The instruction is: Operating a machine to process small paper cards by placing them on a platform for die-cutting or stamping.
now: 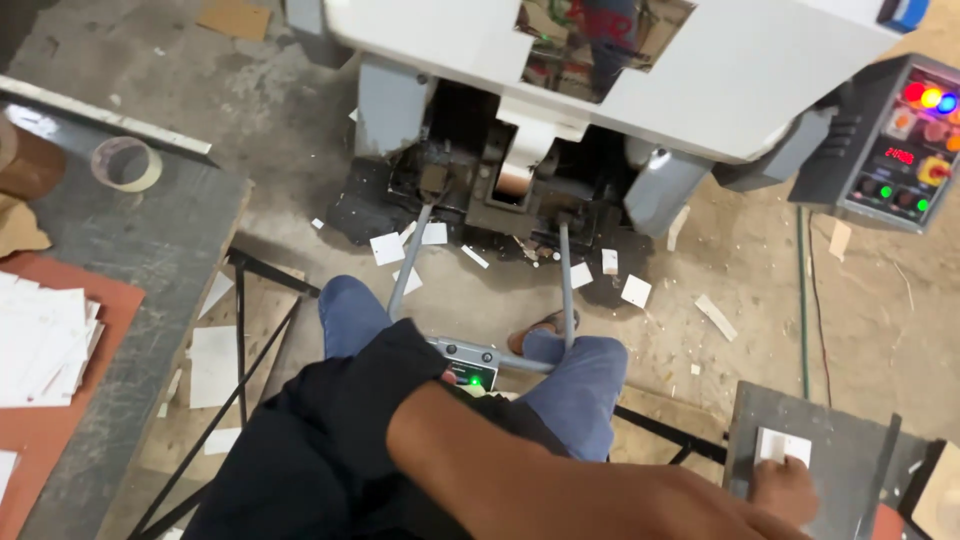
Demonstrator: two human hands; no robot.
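The person's forearm crosses the bottom of the view, ending in the right hand (785, 490), fingers curled down onto a small white card (783, 446) lying near the front edge of a dark grey side table (850, 450). The left hand is out of sight. Ahead, scrap-littered concrete floor (760, 270) lies open between the knees and the white machine (700, 70).
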